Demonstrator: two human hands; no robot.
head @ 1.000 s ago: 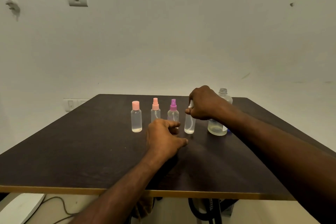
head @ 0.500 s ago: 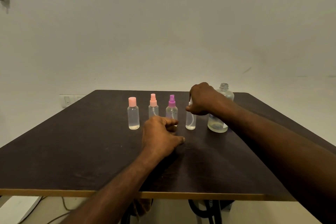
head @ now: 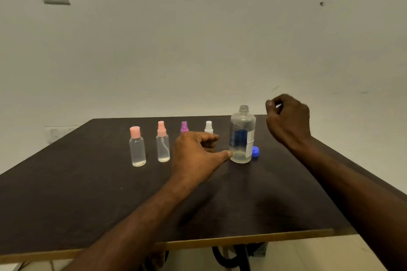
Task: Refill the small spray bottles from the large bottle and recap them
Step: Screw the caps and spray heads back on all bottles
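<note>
A dark tabletop point(head: 66, 204) carries a row of small clear bottles running left to right across its far half. The leftmost, a pink flat-capped bottle point(head: 137, 146), stands upright with a little liquid at its bottom. Just right of it stands the pink spray bottle point(head: 163, 142), also upright, with a thin layer of liquid. Next come the purple spray bottle point(head: 184, 126) and the white spray bottle point(head: 208, 127); only their spray heads show, because the left hand point(head: 196, 156) is in front of their bodies.

The left forearm reaches in from the near edge, angled toward the far right. The left hand is loosely open, palm down, fingers half curled and the thumb stretched right so its tip lies at or just beside the base of the large bottle point(head: 242, 136); it holds nothing that can be seen.

The large bottle stands upright at the right end of the row, uncapped, nearly empty, with a label on its side. A blue cap point(head: 255, 152) lies on the tabletop just behind its right side.

The right hand point(head: 287, 120) is raised above the tabletop, right of the large bottle and apart from it, fingers curled inward into a loose fist. Whether it holds anything cannot be told.
</note>
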